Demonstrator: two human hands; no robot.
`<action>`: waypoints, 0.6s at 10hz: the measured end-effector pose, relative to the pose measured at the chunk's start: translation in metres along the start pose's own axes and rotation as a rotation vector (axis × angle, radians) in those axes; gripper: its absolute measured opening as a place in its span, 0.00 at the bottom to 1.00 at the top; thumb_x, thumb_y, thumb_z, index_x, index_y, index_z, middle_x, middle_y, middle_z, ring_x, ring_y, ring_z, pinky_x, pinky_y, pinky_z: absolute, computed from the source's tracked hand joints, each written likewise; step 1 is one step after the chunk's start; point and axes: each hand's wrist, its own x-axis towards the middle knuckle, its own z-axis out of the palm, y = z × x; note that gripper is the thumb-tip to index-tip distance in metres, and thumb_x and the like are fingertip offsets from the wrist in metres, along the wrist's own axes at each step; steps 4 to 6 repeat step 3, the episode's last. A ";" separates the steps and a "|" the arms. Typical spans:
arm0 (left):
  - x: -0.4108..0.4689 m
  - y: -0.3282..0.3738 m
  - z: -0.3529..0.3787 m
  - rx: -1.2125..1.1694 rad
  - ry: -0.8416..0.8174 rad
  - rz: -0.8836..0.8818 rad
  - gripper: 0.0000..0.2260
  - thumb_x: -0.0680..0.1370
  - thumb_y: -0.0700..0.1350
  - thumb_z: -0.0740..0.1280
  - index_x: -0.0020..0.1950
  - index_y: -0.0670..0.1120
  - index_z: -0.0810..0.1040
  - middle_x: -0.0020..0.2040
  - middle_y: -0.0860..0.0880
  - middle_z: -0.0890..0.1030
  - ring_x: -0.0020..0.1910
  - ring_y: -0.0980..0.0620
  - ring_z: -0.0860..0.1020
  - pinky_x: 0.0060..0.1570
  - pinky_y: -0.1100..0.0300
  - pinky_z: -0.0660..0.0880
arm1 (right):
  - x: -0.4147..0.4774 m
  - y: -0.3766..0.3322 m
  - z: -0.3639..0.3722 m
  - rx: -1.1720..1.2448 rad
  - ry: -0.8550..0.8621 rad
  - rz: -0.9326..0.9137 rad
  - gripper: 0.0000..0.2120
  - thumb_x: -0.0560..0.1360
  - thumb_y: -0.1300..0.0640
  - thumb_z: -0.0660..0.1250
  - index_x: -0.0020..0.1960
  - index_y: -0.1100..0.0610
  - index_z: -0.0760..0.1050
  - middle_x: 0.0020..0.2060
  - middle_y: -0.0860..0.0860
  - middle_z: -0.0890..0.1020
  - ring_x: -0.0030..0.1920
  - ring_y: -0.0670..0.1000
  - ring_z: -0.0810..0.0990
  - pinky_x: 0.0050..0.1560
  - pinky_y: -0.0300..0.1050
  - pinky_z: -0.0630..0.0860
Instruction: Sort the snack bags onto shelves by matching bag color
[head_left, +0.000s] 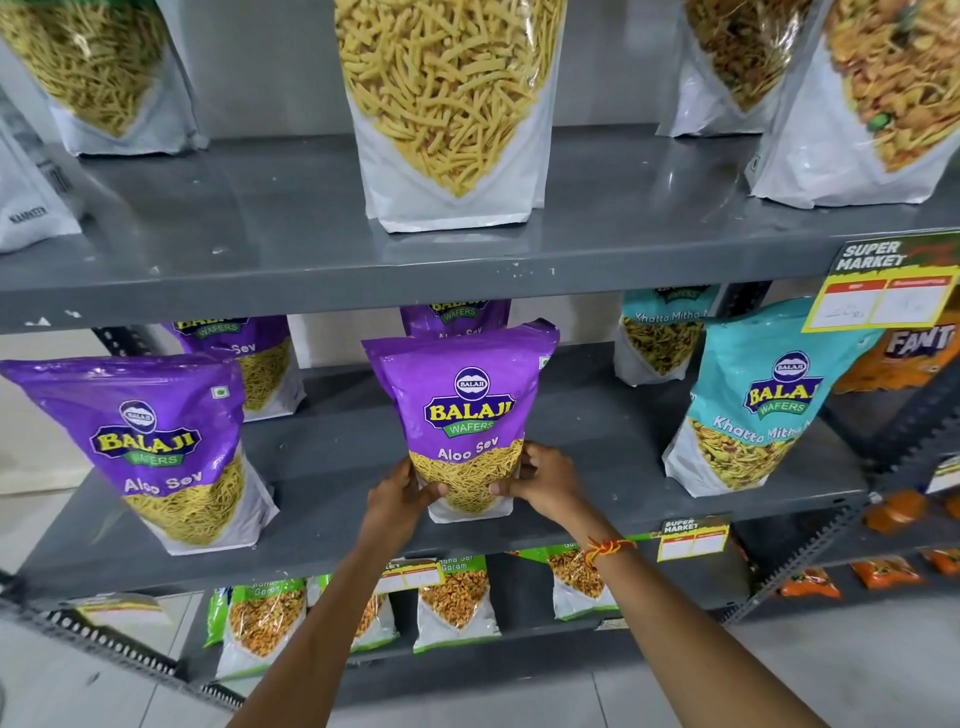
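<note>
Bare shelf (332, 447) gaps flanking middle purple bag (457, 415)

Yellow price tags (883, 301) hang from the shelf edges; orange packets (810, 582) lie lower right.

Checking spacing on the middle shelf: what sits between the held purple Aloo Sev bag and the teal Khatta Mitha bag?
Nothing: head view shows bare grey shelf between the purple Aloo Sev bag and teal Khatta Mitha bag.

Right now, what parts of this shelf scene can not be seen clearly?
Head view:
- Rear purple Aloo Sev bag: mostly hidden by the held purple Aloo Sev bag and the shelf above.
- Price tag: handwriting too faint to read.
- Orange bag: name cut off by the right edge.
- Left hand, right hand: fingertips hidden behind the bag.
</note>
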 end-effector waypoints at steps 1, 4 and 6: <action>-0.003 0.000 0.002 0.003 0.009 0.009 0.21 0.72 0.44 0.69 0.64 0.45 0.70 0.61 0.46 0.77 0.55 0.53 0.75 0.59 0.53 0.71 | -0.001 -0.001 0.001 -0.011 0.004 0.002 0.24 0.61 0.48 0.77 0.54 0.54 0.76 0.55 0.54 0.83 0.53 0.53 0.82 0.54 0.50 0.79; -0.003 -0.003 0.001 0.090 0.025 0.040 0.30 0.71 0.48 0.69 0.70 0.48 0.61 0.67 0.45 0.74 0.64 0.43 0.73 0.58 0.51 0.72 | -0.003 0.001 0.004 -0.006 0.050 -0.008 0.30 0.59 0.46 0.77 0.58 0.54 0.74 0.56 0.54 0.83 0.56 0.54 0.81 0.55 0.50 0.78; -0.003 -0.003 0.001 0.090 0.025 0.040 0.30 0.71 0.48 0.69 0.70 0.48 0.61 0.67 0.45 0.74 0.64 0.43 0.73 0.58 0.51 0.72 | -0.003 0.001 0.004 -0.006 0.050 -0.008 0.30 0.59 0.46 0.77 0.58 0.54 0.74 0.56 0.54 0.83 0.56 0.54 0.81 0.55 0.50 0.78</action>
